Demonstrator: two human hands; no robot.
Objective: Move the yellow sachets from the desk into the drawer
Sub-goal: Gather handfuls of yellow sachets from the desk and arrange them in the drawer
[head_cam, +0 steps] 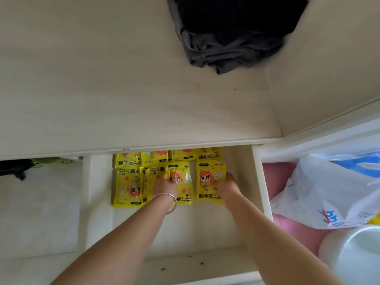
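Both hands down in drawer (257,182): left hand (164,187) and right hand (225,185) each pressing a yellow sachet (207,175). Could slide, bunch up, jam under tabletop (123,89).

a home, likely a bedroom: a pale wooden surface (102,79) with crumpled dark clothing (232,38) at its far side, pink bedding (287,223) and a plastic shopping bag (329,192) on the right.

Desk (102,89): I'm seeing dark bundled cloth (232,38) lying at its far right | drawer (205,233): I'm seeing yellow sachets (127,186) lying flat, overlapping, at its far end.
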